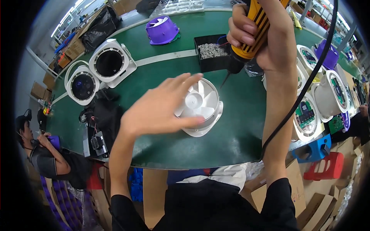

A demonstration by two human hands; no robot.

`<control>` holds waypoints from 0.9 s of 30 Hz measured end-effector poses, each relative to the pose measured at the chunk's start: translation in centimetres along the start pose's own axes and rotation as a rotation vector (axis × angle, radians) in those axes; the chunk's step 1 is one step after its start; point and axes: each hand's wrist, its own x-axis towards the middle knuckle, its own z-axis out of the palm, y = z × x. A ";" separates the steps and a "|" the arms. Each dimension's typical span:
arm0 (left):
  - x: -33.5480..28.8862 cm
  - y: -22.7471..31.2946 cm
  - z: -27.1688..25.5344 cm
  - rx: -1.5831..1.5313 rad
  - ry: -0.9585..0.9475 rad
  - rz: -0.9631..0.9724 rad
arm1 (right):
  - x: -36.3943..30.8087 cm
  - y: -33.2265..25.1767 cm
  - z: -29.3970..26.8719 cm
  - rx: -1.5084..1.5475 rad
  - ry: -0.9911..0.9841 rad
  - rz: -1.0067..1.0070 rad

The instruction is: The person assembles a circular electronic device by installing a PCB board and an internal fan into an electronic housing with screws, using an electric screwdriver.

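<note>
My right hand (274, 46) is wrapped round a yellow and black electric screwdriver (259, 17), held up at the upper right. Its thin bit points down and left, apart from the white fan (208, 101) on the table. The fan has white blades round a central hub inside a round housing. My left hand (156, 109) reaches over the fan's left side with fingers and thumb spread, slightly blurred. Whether it touches the housing I cannot tell. Behind the fan, a black tray (212, 66) holds a heap of small silvery screws (211, 50).
Two white round-faced units (109, 63) stand at the left of the green table (169, 154). A purple fan housing (162, 30) sits at the back. Several white units with circuit boards (330, 94) crowd the right. A black cable (298, 100) crosses my right forearm. A co-worker (50, 154) sits far left.
</note>
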 end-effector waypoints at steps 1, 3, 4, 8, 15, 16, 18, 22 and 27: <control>0.1 1.0 0.5 0.159 -0.040 0.027 | 0.0 0.0 0.2 -0.026 -0.009 -0.022; 0.2 0.9 1.6 0.292 -0.012 0.076 | -0.1 0.0 0.3 -0.061 -0.012 -0.034; 0.3 0.7 1.5 0.262 -0.023 0.052 | -0.3 0.1 0.3 -0.088 -0.015 -0.044; 0.9 -1.6 0.3 0.165 -0.082 0.027 | 3.9 5.4 -1.7 0.345 -0.755 -0.447; 1.9 -3.3 0.9 0.133 -0.110 -0.084 | -0.3 3.4 -0.2 -0.235 -0.109 0.027; 2.2 -3.0 0.8 0.147 -0.116 -0.117 | -0.4 3.8 -0.6 -0.268 -0.112 0.011; 2.5 -3.2 1.2 0.154 -0.089 -0.118 | -0.4 4.5 -0.9 -0.245 -0.095 0.016; 2.2 -3.2 1.1 0.198 -0.091 -0.133 | 0.1 5.2 -1.7 -0.183 -0.136 -0.070; 2.5 -2.8 1.0 0.163 -0.085 -0.131 | 0.6 6.2 -1.9 -0.097 -0.222 -0.111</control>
